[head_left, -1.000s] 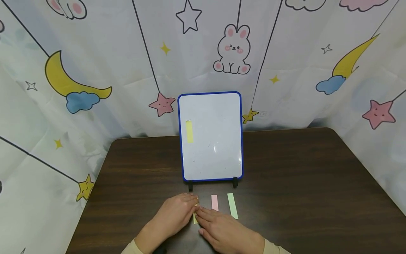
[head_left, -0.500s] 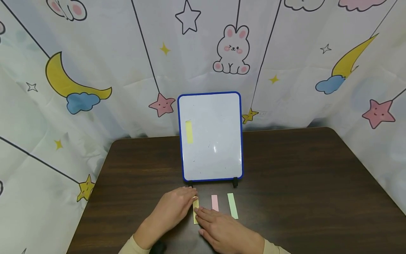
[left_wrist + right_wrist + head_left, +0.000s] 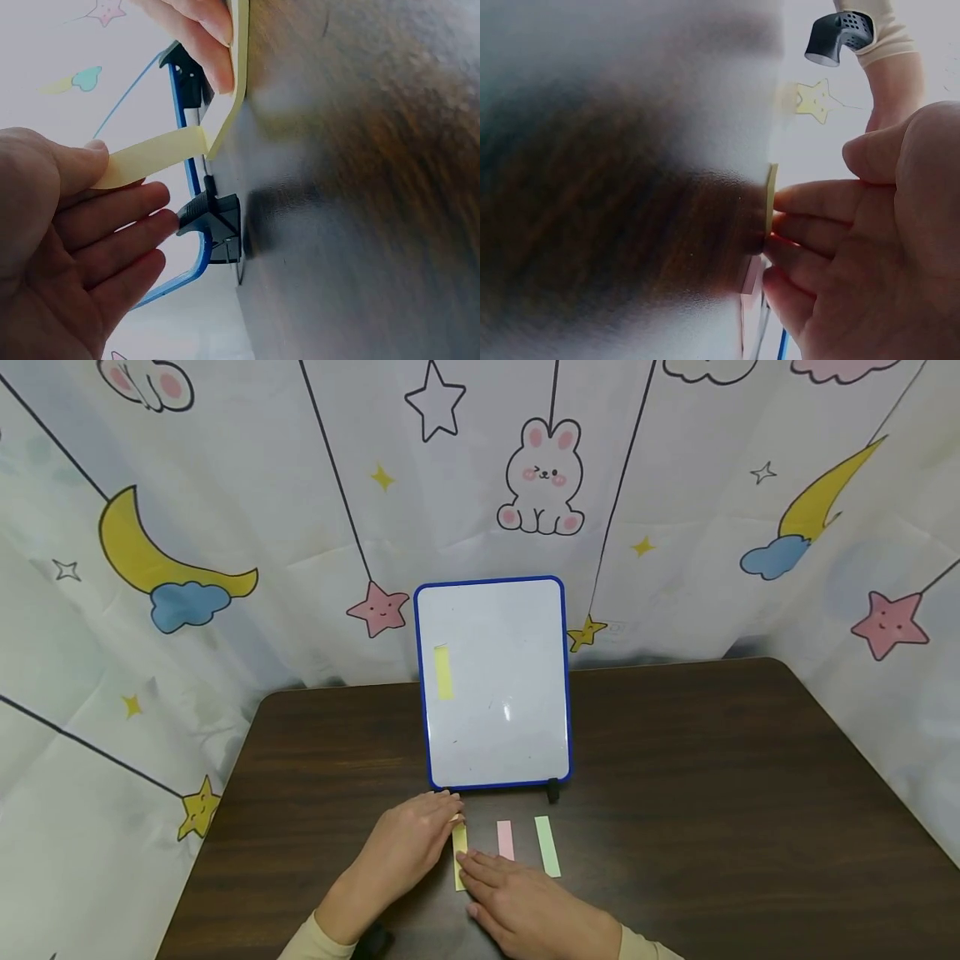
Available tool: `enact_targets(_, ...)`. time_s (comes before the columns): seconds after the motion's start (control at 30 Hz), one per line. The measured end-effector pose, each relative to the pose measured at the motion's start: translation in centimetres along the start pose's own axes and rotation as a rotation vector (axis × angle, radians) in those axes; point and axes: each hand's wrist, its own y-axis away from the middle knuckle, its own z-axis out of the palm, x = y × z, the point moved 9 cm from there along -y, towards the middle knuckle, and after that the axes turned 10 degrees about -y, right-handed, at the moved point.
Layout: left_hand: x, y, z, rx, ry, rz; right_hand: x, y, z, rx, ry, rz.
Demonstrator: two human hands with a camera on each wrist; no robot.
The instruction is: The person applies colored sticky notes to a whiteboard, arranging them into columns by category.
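A thin yellow paper pad (image 3: 461,839), long and narrow, lies on the brown surface (image 3: 675,777). A yellow strip (image 3: 154,157) sticks up from its far end, pinched in the left hand (image 3: 405,845). How they join is hard to see.

Left hand (image 3: 64,251) — yellow strip (image 3: 156,156) between thumb and finger, black clip (image 3: 223,221) near

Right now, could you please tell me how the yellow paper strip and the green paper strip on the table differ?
The left hand pinches a bent-up end of the yellow paper strip while the right hand touches it; neither holds the green paper strip. The green one slants more than the yellow one. Both are narrow and lie on the table before the whiteboard.
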Motion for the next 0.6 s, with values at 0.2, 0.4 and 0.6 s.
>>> enact_targets(0.2, -0.1, -0.2, -0.3, 0.015, -0.019, 0.0, -0.2, 0.1, -0.3, 0.01, 0.018, -0.008)
enact_targets(0.4, -0.1, -0.7, -1.4, 0.113, -0.038, 0.021, -0.1, 0.2, -0.4, 0.029, -0.013, 0.002)
enact_targets(0.6, -0.1, -1.0, -3.3, 0.365, -0.062, 0.064, 0.0, 0.2, -0.4, 0.038, -0.05, 0.031)
